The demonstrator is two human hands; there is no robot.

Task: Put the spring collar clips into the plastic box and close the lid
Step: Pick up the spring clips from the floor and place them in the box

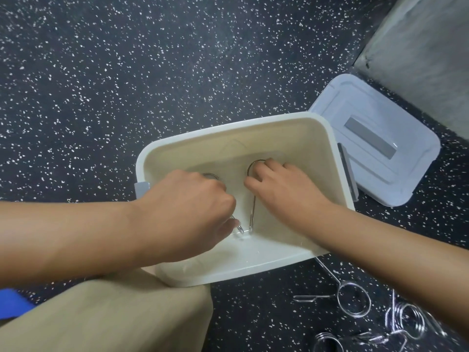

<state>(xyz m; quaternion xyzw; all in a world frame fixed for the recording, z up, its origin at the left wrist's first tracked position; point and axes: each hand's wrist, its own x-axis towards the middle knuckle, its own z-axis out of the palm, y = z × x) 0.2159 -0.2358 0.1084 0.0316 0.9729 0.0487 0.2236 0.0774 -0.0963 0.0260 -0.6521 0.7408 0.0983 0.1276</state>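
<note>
Dark speckled rubber flooring (152,72) fills most of the frame, with a grey concrete slab (426,54) in the upper right corner. At centre sits the plastic box (253,273), cream-white, squarish with rounded corners and a thick rim, open at the top. A grey latch (141,188) shows on its left wall. Its pale grey lid (375,138) lies flat on the floor just right of the box, bearing a darker grey rectangular strip.

Both hands are inside the box. The left hand (187,201) is curled over a spring collar clip (238,228); only bright wire ends show below the thumb, and how tightly it is gripped cannot be determined. The right hand (284,186) has its fingers bent over the rounded coil of a second clip (252,199), whose straight chrome handle runs down toward the box floor.

More clips (354,301) of shiny coiled steel wire lie on the floor at lower right, near the box's corner. A beige trouser leg (114,318) occupies the lower left.
</note>
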